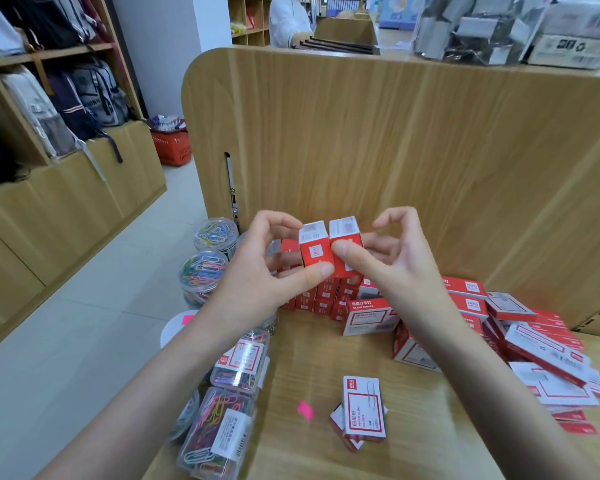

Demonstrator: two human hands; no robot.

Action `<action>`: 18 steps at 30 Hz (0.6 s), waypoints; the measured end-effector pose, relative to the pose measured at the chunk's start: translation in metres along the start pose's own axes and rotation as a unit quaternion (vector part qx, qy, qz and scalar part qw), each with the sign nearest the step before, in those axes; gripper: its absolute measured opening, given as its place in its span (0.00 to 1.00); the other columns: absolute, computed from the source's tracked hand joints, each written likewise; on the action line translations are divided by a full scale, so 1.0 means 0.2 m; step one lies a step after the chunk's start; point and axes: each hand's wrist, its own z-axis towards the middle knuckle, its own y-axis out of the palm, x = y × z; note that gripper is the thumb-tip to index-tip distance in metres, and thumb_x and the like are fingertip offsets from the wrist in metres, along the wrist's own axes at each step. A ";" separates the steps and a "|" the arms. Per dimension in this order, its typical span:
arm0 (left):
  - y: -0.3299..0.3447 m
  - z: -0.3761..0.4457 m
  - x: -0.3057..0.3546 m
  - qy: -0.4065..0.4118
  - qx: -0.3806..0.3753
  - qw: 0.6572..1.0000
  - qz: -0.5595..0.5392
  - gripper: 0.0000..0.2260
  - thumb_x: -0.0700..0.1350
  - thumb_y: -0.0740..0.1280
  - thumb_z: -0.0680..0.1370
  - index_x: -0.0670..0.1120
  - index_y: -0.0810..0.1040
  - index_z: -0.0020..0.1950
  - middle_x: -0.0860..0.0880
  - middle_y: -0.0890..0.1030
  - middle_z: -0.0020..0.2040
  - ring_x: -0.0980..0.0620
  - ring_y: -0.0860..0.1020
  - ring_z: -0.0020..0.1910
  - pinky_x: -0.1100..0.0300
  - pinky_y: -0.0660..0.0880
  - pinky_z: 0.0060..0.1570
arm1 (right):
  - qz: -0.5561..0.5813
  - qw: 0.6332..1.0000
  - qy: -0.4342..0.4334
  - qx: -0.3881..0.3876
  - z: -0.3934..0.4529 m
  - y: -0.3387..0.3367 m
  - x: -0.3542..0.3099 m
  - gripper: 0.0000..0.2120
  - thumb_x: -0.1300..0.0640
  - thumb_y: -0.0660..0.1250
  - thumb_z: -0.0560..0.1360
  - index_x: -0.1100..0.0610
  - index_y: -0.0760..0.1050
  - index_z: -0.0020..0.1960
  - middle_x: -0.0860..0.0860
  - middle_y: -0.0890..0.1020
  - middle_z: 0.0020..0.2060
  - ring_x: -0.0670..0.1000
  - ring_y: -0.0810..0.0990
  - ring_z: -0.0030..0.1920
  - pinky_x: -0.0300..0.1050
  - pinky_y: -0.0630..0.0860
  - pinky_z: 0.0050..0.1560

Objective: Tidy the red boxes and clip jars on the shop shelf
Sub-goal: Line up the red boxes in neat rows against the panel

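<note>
- Nearest, at the shelf's [326, 455] left edge, two rectangular clear jars [219, 434] hold coloured clips; two round ones [201, 271] stand farther back.
- Left hand [257, 271] and right hand [395, 261] each pinch one small red box [314, 249] above the back rows.
- The jumbled pile [541, 348] on the right is probably over a dozen boxes, partly cut off.

1. A tall wooden back panel [378, 140] with a rounded upper corner rises just behind the hands.
2. Pale floor tiles [84, 323] spread to the left of the hands and below them.
3. Far left of the hands, wooden shelving [49, 60] holds backpacks [84, 98] above closed cabinets [66, 202].
4. A red shopping basket [172, 145] sits on the floor beyond the hands, left of the panel.
5. A white wall [167, 46] stands behind the basket.
</note>
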 end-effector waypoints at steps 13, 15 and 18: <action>-0.01 0.00 -0.01 0.009 -0.010 1.000 0.022 0.23 0.49 0.74 0.61 0.46 0.67 0.49 0.55 0.76 0.57 0.59 0.79 0.52 0.50 0.79 0.48 | 0.097 0.990 0.061 -0.080 -0.03 -0.03 0.02 0.17 0.63 0.71 0.65 0.55 0.66 0.49 0.62 0.79 0.49 0.56 0.80 0.44 0.47 0.79 0.40; -0.02 0.01 -0.02 0.016 -0.042 0.999 0.015 0.21 0.49 0.74 0.62 0.48 0.68 0.49 0.55 0.74 0.59 0.59 0.78 0.54 0.56 0.79 0.46 | 0.079 0.994 0.044 -0.065 -0.03 -0.01 0.03 0.17 0.63 0.69 0.66 0.55 0.65 0.49 0.61 0.79 0.49 0.55 0.80 0.43 0.48 0.78 0.41; -0.08 0.03 -0.03 0.027 -0.073 0.997 0.020 0.18 0.45 0.73 0.66 0.47 0.72 0.51 0.53 0.70 0.63 0.60 0.77 0.57 0.66 0.75 0.48 | 0.043 0.998 -0.005 -0.036 0.02 0.01 0.00 0.15 0.63 0.66 0.66 0.54 0.66 0.49 0.58 0.80 0.45 0.52 0.78 0.41 0.50 0.76 0.43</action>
